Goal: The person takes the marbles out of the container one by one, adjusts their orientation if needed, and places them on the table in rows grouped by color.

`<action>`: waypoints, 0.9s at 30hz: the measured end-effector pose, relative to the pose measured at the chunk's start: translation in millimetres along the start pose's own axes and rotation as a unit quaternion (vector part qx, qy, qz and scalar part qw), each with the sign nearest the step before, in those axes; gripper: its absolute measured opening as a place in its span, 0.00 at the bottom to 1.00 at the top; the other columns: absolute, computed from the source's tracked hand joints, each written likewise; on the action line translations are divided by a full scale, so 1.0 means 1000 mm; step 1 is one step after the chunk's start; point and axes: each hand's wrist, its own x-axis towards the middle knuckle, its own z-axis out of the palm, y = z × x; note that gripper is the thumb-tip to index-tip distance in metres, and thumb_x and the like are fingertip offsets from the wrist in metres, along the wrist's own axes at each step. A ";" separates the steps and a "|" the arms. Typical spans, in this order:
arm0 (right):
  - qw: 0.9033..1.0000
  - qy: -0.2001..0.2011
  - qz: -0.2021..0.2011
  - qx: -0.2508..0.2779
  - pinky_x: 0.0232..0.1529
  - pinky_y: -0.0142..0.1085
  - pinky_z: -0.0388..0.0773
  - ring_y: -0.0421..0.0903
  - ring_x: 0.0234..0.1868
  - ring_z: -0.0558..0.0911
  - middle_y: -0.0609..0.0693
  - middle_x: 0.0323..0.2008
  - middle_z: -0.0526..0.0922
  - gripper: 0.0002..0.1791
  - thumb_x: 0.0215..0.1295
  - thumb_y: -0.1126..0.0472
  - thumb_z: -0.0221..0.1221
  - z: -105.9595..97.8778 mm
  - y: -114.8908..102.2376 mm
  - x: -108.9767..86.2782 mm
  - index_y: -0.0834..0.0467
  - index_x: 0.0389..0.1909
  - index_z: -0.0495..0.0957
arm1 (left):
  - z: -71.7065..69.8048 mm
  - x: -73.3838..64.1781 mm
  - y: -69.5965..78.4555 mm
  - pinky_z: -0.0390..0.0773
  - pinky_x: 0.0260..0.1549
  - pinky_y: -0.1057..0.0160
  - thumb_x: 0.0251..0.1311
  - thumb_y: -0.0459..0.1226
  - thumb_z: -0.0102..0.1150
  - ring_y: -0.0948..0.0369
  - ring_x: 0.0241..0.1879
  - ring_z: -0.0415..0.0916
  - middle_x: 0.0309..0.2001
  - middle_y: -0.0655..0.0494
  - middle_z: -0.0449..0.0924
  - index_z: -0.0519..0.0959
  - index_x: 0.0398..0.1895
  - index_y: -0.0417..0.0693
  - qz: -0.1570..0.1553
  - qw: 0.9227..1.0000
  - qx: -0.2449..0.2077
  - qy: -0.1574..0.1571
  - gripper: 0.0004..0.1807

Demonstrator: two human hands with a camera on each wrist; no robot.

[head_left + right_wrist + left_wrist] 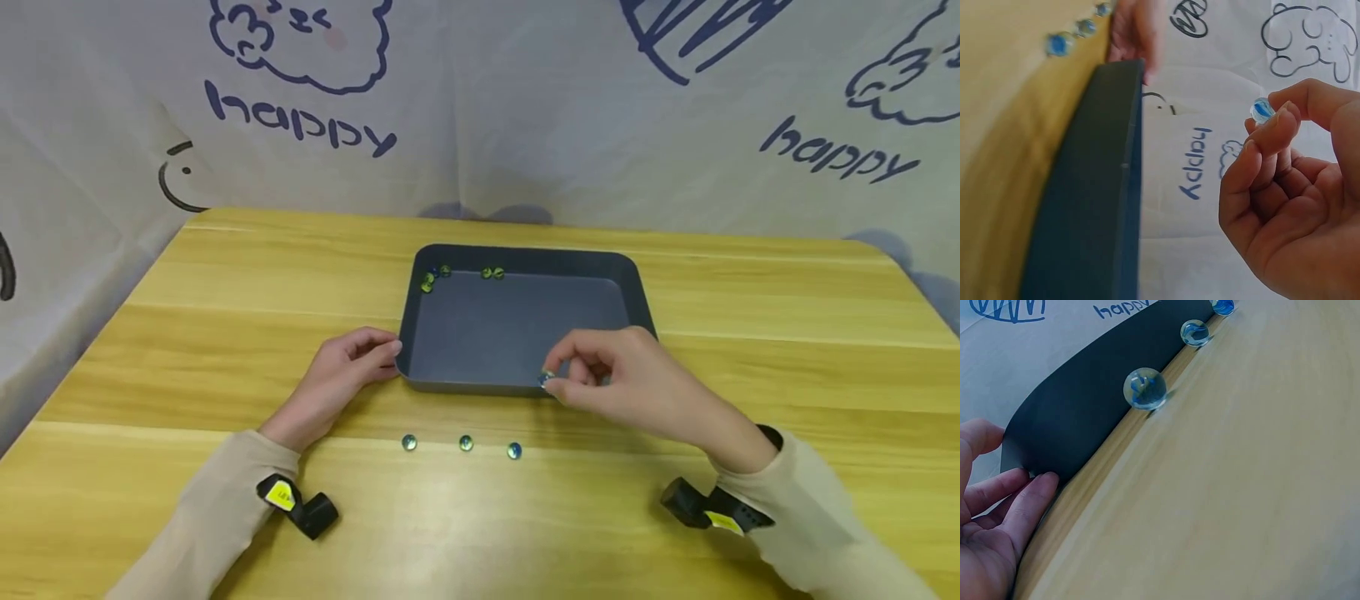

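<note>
My right hand pinches a clear glass marble with a blue swirl between thumb and index fingertips, above the near right rim of the tray. The dark grey tray is rectangular with rounded corners. At its near left corner, my left hand grips the edge, thumb at the rim and fingertips low against the outer wall. In front of the tray, a row of three marbles lies on the table: left marble, middle marble and right marble.
Inside the tray, several yellow-green and blue marbles sit in the far left corner, and a pair of marbles rests by the far wall. Beneath everything is a wooden table. A white cloth with drawings hangs behind it.
</note>
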 end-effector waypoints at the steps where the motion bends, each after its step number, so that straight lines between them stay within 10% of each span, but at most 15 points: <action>1: 1.000 -0.001 -0.002 0.001 0.20 0.31 0.69 0.40 0.16 0.68 0.43 0.18 0.73 0.03 0.58 0.61 0.59 0.001 0.002 -0.002 0.53 0.34 0.78 | 0.000 0.000 0.000 0.77 0.43 0.63 0.62 0.42 0.54 0.55 0.42 0.77 0.48 0.40 0.72 0.72 0.50 0.32 -0.001 1.000 -0.001 -0.001 0.22; 27: 0.994 -0.109 -0.002 0.021 0.21 0.29 0.74 0.35 0.16 0.70 0.39 0.17 0.73 0.05 0.58 0.64 0.58 0.024 0.039 -0.026 0.53 0.35 0.75 | 0.000 0.002 -0.001 0.77 0.43 0.63 0.62 0.43 0.53 0.55 0.42 0.76 0.48 0.40 0.71 0.71 0.50 0.32 0.000 1.000 0.004 -0.003 0.22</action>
